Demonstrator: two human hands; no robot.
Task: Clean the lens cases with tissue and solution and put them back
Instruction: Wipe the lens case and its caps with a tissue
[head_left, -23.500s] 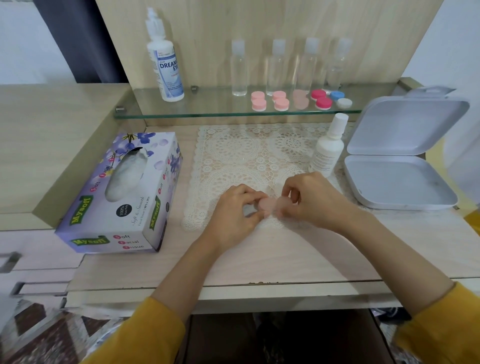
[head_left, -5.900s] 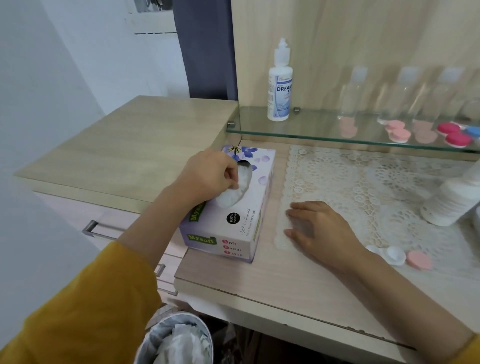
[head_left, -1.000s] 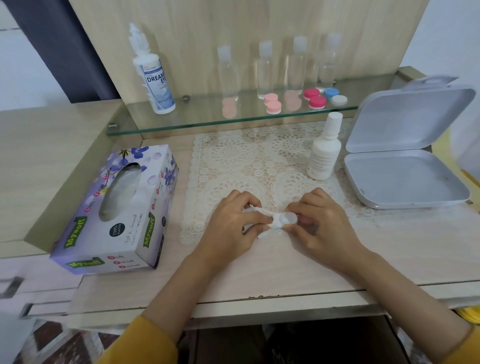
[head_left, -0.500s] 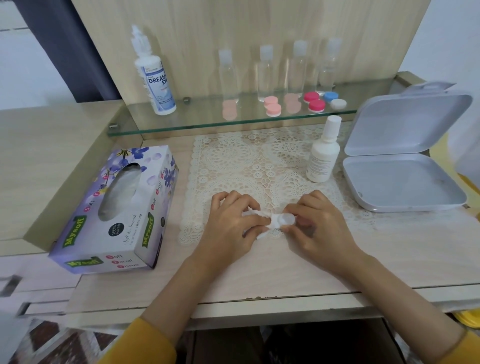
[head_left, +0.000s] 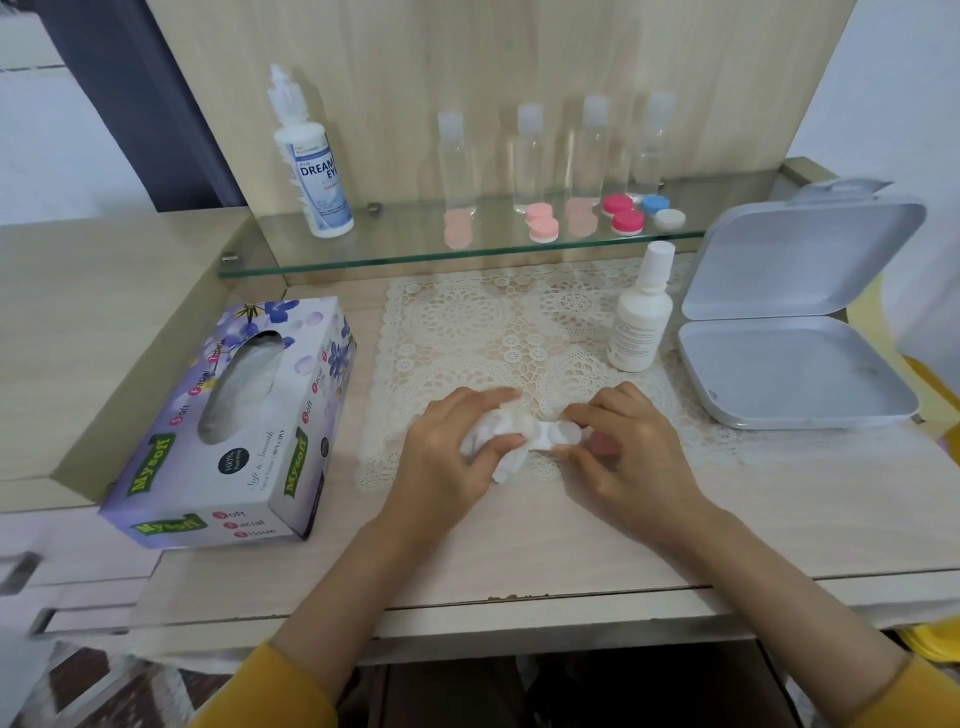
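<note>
Over the mat (head_left: 493, 332), left hand (head_left: 447, 462) pinches tissue (head_left: 498, 441) on lens case (head_left: 558, 434); right hand (head_left: 628, 457) apparently grips the case.

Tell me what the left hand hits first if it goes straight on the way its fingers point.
The left hand, gripping the tissue, points right: it would likely meet the lens case first, pinched by the right hand just beyond.
</note>
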